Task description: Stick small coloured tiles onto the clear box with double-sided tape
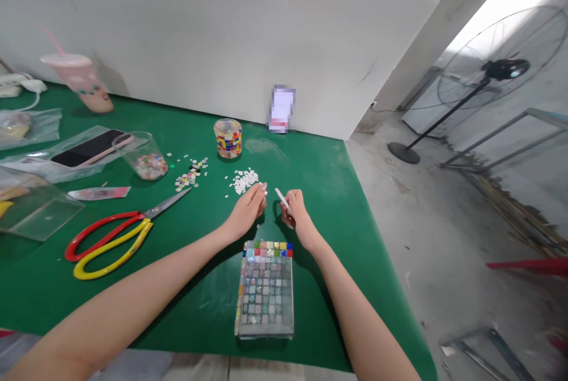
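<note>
My left hand reaches over the green table, its fingers pinched together on a small white tile beside a pile of white tiles. My right hand is closed around a thin white stick that points up and to the left. Both hands hover just beyond a clear rectangular tray covered with small mosaic tiles, with a coloured row along its far edge.
Red and yellow scissors lie at the left. A mosaic-covered cup, a clear cup of tiles, scattered mixed tiles, a phone and a pink drink sit farther back. A white board backs the table; a standing fan is at the right.
</note>
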Motion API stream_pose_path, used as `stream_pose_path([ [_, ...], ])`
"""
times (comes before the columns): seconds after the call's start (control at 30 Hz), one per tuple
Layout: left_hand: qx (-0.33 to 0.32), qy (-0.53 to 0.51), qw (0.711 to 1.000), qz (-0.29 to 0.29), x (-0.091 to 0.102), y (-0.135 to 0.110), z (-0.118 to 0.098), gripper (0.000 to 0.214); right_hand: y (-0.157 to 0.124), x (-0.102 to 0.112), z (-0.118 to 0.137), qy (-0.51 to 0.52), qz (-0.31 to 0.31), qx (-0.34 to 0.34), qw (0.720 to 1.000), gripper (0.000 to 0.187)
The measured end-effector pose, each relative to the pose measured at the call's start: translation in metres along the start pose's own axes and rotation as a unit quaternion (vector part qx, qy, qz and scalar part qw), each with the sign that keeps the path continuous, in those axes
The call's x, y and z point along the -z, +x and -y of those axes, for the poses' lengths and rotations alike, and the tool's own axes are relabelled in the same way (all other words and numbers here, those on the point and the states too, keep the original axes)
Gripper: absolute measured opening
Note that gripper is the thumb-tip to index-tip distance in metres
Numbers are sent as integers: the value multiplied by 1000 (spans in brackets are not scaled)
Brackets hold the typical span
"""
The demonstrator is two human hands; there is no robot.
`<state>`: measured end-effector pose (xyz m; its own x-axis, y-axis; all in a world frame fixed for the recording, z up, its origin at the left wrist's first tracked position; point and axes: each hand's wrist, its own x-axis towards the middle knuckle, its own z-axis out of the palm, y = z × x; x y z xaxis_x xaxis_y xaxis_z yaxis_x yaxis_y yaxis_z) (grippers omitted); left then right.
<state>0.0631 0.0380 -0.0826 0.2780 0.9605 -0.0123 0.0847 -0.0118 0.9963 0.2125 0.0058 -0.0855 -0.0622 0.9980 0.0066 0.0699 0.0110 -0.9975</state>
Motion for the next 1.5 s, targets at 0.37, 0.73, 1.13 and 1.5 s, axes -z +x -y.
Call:
stream_pose_path([
  [0.37, -28, 61, 998, 0, -1, -3, -1, 36, -4, 1, 6, -34, -8, 34, 999, 30],
  [0.73, -44, 81, 995, 37, -3, -8, -5, 43, -2, 4, 11, -57, -69, 54, 995, 33],
  [1.13, -45, 65, 995, 59, -5, -9, -5, 40, -3, 7, 11, -95, -72, 42, 992, 31],
  [1.5, -47, 100, 992, 55, -4, -11, -5, 34, -2, 10, 6, -133, -89, 28, 987, 23],
])
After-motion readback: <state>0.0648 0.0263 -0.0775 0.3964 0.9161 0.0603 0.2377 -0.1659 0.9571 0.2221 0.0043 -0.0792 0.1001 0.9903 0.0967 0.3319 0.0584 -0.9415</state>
